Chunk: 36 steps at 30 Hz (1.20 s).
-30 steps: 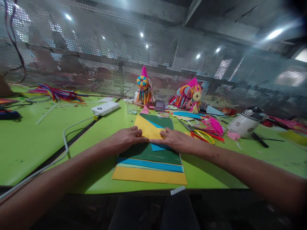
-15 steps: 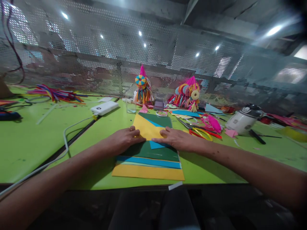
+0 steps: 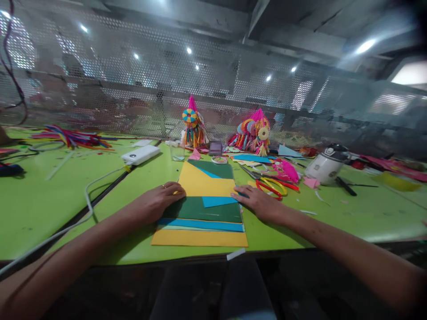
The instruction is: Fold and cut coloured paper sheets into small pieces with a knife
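A folded yellow paper sheet (image 3: pixel 207 186) lies in front of me with a straight lower edge. Blue paper (image 3: pixel 218 202) shows below that edge and as a thin strip above it. Both rest on a dark green sheet (image 3: pixel 200 211) atop a stack of coloured sheets. My left hand (image 3: pixel 163 200) lies at the left end of the yellow edge, fingers stretched over it. My right hand (image 3: pixel 256 200) rests at the right end, fingers outstretched and touching the paper's corner. Neither hand wraps round anything.
Scissors with red and yellow handles (image 3: pixel 271 186) lie right of the stack. A white power bank (image 3: pixel 142 154) with a cable, a clear cup (image 3: pixel 177 151), tasselled paper ornaments (image 3: pixel 195 126) and a white-and-black pot (image 3: pixel 327 164) stand around. Coloured strips (image 3: pixel 70 135) lie far left.
My hands have slid apart along the yellow paper's lower edge, from its middle to its two ends. The view has shifted slightly.
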Motion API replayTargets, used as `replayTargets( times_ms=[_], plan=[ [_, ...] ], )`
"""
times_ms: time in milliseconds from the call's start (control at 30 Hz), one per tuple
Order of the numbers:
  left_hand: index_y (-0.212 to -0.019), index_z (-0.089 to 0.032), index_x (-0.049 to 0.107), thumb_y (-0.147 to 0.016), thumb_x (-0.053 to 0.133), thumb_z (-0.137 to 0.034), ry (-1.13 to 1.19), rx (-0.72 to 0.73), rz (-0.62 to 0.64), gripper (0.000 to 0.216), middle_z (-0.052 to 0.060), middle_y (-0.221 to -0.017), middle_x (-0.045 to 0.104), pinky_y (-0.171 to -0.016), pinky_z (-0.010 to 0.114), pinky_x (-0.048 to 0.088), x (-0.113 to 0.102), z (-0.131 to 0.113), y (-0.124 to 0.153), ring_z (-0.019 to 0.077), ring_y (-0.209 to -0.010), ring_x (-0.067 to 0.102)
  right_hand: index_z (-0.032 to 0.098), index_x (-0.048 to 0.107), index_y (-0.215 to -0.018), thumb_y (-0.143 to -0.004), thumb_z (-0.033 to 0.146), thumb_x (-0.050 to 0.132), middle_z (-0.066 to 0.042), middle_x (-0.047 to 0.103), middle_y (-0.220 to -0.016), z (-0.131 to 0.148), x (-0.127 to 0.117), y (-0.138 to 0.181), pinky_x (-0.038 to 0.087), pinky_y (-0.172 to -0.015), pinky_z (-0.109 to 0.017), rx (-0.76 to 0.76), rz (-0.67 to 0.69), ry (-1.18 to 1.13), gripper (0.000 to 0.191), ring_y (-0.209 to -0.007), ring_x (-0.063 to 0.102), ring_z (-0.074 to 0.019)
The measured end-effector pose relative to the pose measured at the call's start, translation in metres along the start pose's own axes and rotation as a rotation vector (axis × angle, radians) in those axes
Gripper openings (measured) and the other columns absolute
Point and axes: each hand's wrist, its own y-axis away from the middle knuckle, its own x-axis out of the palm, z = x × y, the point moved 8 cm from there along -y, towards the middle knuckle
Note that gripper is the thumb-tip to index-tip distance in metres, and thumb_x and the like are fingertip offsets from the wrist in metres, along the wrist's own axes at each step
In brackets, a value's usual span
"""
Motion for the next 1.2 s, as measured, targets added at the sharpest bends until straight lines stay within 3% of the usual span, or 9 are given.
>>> replayTargets(
  times_ms=[167,500,767,967,1200],
  plan=[
    [-0.127,-0.021,0.065,-0.09,0.038,-0.007,0.076,-0.119,-0.032,0.047,0.013,-0.129,0.064,-0.101,0.043,0.051,0.002,0.016,0.013,0.0257,-0.116,0.062,0.019,0.054,-0.139,-0.089,-0.003,0.039,-0.018,0.052,-0.144,-0.002,0.001,0.002,0.044,-0.106,-0.052,0.052,-0.037,-0.086,0.056,-0.134,0.047,-0.0245],
    [-0.13,-0.022,0.064,-0.087,0.038,-0.006,0.1,-0.137,-0.063,0.053,0.013,-0.136,0.061,-0.103,0.042,0.051,0.005,0.026,0.03,0.0259,-0.122,0.06,0.012,0.063,-0.128,-0.09,-0.002,0.039,-0.019,0.06,-0.134,-0.004,-0.001,0.01,0.045,-0.105,-0.05,0.091,-0.165,-0.152,0.047,-0.129,0.05,-0.0255],
    [-0.125,-0.023,0.068,-0.087,0.04,-0.009,0.039,-0.118,-0.084,0.05,0.013,-0.131,0.065,-0.102,0.047,0.051,-0.006,0.02,0.026,0.0298,-0.121,0.061,0.016,0.067,-0.116,-0.091,0.005,0.044,-0.017,0.063,-0.12,-0.001,-0.025,0.02,0.047,-0.1,-0.059,0.169,-0.407,-0.118,0.036,-0.119,0.053,-0.0301],
    [-0.128,-0.02,0.066,-0.09,0.038,-0.012,-0.037,-0.127,-0.081,0.048,0.011,-0.129,0.067,-0.101,0.043,0.053,-0.006,0.016,0.029,0.0271,-0.116,0.065,0.016,0.064,-0.119,-0.098,0.023,0.051,-0.014,0.065,-0.117,0.026,-0.023,-0.005,0.048,-0.099,-0.05,0.155,-0.261,-0.114,0.026,-0.111,0.056,-0.0271],
    [-0.129,-0.024,0.065,-0.093,0.04,-0.016,-0.039,-0.091,-0.136,0.044,0.008,-0.128,0.068,-0.1,0.043,0.054,-0.005,0.013,0.04,0.0262,-0.119,0.063,0.016,0.069,-0.107,-0.099,0.027,0.051,-0.012,0.067,-0.113,0.025,-0.018,-0.013,0.049,-0.095,-0.045,0.173,-0.189,-0.097,0.023,-0.106,0.058,-0.0253]
  ],
)
